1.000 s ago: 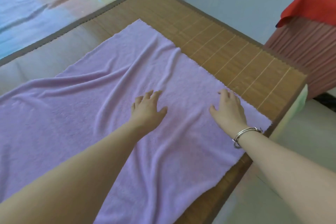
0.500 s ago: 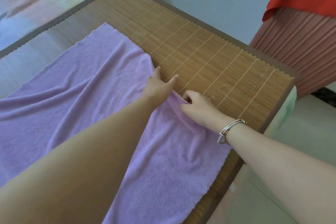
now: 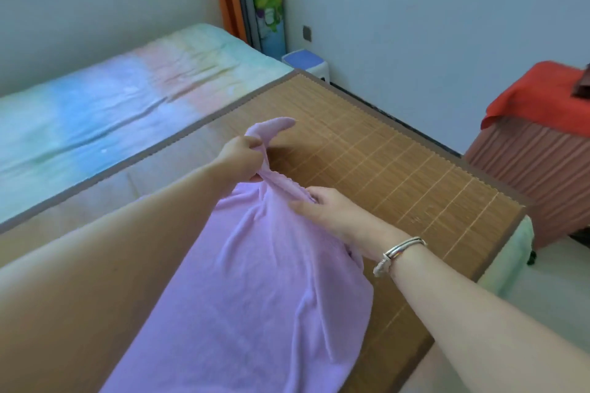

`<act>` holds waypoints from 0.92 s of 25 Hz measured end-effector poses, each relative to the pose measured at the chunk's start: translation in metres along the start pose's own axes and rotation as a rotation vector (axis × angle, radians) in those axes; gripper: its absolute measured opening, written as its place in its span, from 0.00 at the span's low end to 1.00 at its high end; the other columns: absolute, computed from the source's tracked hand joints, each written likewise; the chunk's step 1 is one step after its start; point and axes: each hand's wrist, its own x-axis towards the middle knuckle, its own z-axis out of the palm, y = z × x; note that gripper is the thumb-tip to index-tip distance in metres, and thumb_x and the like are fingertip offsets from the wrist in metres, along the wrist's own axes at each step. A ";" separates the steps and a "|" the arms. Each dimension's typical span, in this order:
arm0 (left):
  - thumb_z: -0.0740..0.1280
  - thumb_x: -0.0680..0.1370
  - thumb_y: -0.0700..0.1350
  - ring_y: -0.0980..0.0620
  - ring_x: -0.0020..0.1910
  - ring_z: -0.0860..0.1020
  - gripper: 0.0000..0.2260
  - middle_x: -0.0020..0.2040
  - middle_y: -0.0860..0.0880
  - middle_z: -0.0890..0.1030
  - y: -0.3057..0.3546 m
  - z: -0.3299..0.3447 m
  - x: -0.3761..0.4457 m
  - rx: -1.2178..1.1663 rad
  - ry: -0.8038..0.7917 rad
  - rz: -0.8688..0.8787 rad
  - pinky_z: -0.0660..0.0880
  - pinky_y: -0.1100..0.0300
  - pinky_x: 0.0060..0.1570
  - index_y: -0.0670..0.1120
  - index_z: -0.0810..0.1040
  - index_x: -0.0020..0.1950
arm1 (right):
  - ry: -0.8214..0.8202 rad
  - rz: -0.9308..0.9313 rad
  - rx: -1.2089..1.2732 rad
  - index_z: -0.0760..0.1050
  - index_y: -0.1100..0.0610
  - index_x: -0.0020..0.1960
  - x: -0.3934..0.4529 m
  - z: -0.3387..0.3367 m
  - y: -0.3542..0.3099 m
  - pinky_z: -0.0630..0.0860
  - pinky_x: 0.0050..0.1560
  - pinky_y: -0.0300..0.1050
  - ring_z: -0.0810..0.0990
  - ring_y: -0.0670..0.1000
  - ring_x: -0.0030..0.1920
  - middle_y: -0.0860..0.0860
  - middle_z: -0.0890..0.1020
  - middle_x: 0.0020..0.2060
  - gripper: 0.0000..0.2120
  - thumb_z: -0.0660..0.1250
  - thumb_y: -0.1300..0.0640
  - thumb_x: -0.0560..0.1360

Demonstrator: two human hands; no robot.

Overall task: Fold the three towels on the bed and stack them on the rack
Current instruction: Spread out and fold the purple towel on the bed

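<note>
A lilac towel (image 3: 255, 290) hangs lifted above the bamboo mat (image 3: 399, 182) that covers the near part of the bed. My left hand (image 3: 238, 158) grips the towel's far edge, and a corner flops over its fist. My right hand (image 3: 322, 209), with a silver bracelet at the wrist, pinches the same edge a short way to the right. The towel drapes down from both hands toward me and bunches between them. No other towel and no rack are in view.
A pastel rainbow sheet (image 3: 95, 112) covers the bed to the left of the mat. A small blue-topped stool (image 3: 306, 62) stands by the wall. At the right stands a pink pleated piece of furniture (image 3: 536, 175) under a red cloth (image 3: 536, 92). Pale floor lies right of the bed.
The towel lay flat with both hands smoothing it; then the hands reached its far edge, took hold and lifted it. The view has tilted up toward the wall.
</note>
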 end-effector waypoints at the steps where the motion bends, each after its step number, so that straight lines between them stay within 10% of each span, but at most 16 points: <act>1: 0.53 0.75 0.29 0.47 0.53 0.74 0.23 0.52 0.47 0.72 0.003 -0.035 -0.027 -0.029 0.019 0.015 0.79 0.53 0.48 0.44 0.73 0.66 | 0.004 -0.032 -0.015 0.66 0.54 0.37 -0.017 0.026 -0.027 0.60 0.37 0.44 0.63 0.49 0.36 0.49 0.66 0.34 0.16 0.64 0.42 0.67; 9: 0.53 0.74 0.30 0.53 0.36 0.74 0.18 0.46 0.46 0.73 -0.017 -0.288 -0.230 -0.140 0.095 0.086 0.79 0.62 0.39 0.50 0.74 0.51 | -0.029 -0.227 -0.194 0.78 0.65 0.54 -0.134 0.196 -0.226 0.67 0.43 0.43 0.72 0.49 0.41 0.53 0.76 0.40 0.12 0.59 0.65 0.76; 14: 0.55 0.76 0.30 0.55 0.33 0.74 0.19 0.44 0.48 0.73 -0.081 -0.396 -0.334 -0.236 0.218 0.002 0.77 0.68 0.32 0.55 0.72 0.42 | -0.276 -0.234 -0.255 0.77 0.68 0.50 -0.173 0.326 -0.276 0.64 0.27 0.39 0.69 0.49 0.33 0.54 0.72 0.36 0.11 0.59 0.64 0.75; 23: 0.56 0.73 0.28 0.47 0.54 0.77 0.30 0.63 0.46 0.73 -0.287 -0.511 -0.447 -0.266 0.405 -0.228 0.79 0.51 0.54 0.50 0.69 0.72 | -0.647 -0.285 -0.488 0.76 0.60 0.45 -0.197 0.570 -0.281 0.67 0.31 0.35 0.72 0.48 0.35 0.50 0.74 0.34 0.06 0.61 0.63 0.73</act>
